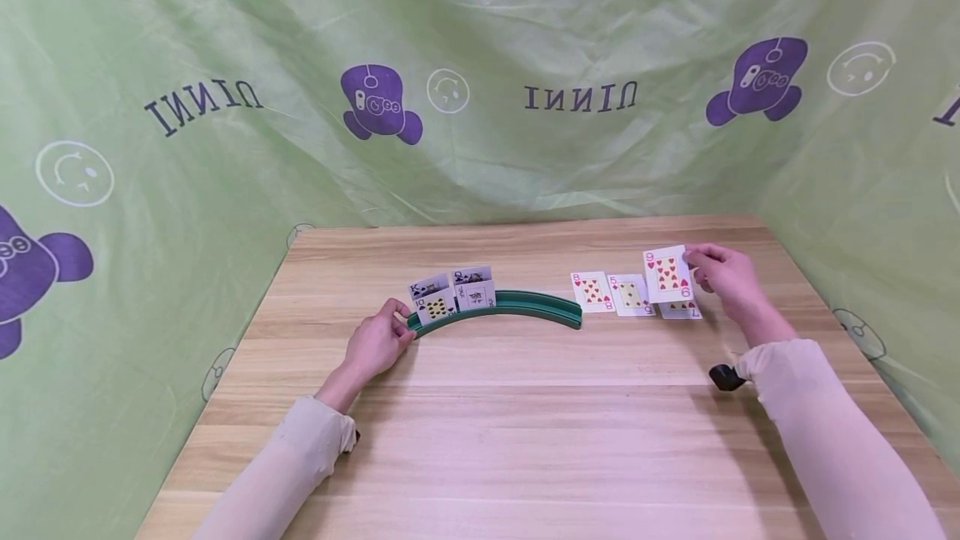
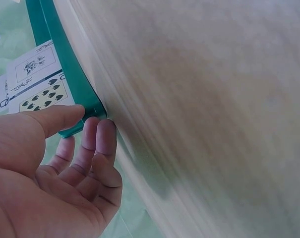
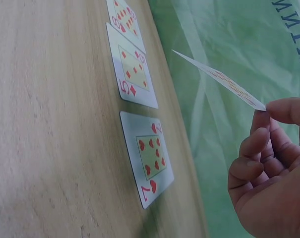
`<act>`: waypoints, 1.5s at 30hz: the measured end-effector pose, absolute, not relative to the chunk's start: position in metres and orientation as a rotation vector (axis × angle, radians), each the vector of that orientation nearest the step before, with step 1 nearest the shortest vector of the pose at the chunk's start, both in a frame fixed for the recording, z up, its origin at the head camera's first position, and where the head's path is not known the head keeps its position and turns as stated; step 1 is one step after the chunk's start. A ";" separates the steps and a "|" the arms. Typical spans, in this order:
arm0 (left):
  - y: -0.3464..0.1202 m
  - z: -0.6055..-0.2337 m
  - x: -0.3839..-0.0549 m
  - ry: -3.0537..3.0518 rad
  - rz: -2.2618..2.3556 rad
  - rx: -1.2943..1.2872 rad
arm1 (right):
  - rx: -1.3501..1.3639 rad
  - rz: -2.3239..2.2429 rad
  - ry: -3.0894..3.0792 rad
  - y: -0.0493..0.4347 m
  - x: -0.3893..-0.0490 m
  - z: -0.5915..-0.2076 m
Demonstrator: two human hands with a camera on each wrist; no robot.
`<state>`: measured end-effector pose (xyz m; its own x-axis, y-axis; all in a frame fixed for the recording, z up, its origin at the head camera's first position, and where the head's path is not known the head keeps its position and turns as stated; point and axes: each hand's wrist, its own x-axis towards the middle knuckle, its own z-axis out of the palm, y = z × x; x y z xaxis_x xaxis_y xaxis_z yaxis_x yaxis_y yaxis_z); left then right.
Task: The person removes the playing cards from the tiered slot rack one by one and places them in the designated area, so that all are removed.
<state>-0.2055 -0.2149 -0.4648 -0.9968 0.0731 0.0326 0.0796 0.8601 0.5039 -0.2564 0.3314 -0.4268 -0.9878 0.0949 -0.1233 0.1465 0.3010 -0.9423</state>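
Observation:
My left hand (image 1: 372,346) grips the left end of a curved green card holder (image 1: 536,300), thumb on one side and fingertips on the other. In its left part stand a ten of spades (image 2: 43,96) and a joker (image 1: 475,296), with a king (image 1: 429,285) and a queen (image 1: 472,275) behind them. On the right, my right hand (image 1: 731,277) pinches a nine of hearts (image 1: 666,275) by its edge between thumb and fingers. The card is raised above the table and partly covers a seven of hearts (image 3: 150,153) in the head view.
An eight of hearts (image 1: 592,292) and a five of diamonds (image 1: 630,294) lie face up beside the seven, right of the holder. The wooden table (image 1: 480,440) ends at a green printed curtain (image 1: 495,165) behind and at the sides.

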 end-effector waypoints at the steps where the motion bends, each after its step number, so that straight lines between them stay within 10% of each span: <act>1: -0.215 -0.465 -0.205 -3.018 -0.816 -0.123 | 0.234 -1.821 2.498 0.333 -0.256 -0.427; 45: -0.215 -0.465 -0.206 -3.021 -0.801 -0.121 | 0.432 -1.385 2.654 0.372 -0.252 -0.439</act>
